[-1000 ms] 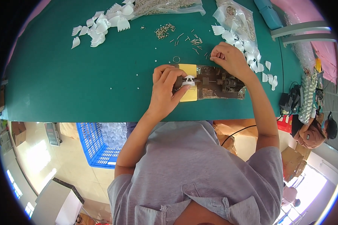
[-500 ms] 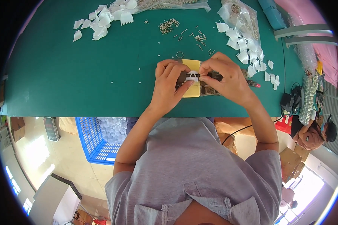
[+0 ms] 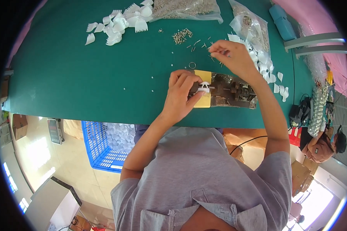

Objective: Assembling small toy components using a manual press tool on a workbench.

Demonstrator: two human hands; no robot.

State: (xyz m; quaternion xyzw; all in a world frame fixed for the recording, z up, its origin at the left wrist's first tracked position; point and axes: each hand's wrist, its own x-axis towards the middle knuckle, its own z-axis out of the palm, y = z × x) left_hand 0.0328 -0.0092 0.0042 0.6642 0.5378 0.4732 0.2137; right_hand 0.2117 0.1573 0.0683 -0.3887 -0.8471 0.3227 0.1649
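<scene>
My left hand (image 3: 181,92) pinches a small white plastic part (image 3: 204,87) between thumb and fingers. It keeps the part against a dark metal fixture (image 3: 229,101), over the yellow block (image 3: 202,102) at its left end. My right hand (image 3: 235,57) is raised beyond the fixture, above loose metal pins (image 3: 198,41) on the green table. Its thumb and fingertips are drawn together in a pinch. Whatever lies between them is too small to make out. A thin ring (image 3: 192,65) rests on the table between my hands.
White toothed plastic pieces (image 3: 121,23) lie at the far left and more (image 3: 263,63) at the right. Small metal parts (image 3: 181,36) form a heap near clear bags (image 3: 189,9). Below the table edge stands a blue basket (image 3: 92,148). Another person (image 3: 320,144) is at the far right.
My right hand has left the white part and moved away from me to the loose pins, uncovering the fixture. My left hand stays on the white part. The view has shifted slightly.
</scene>
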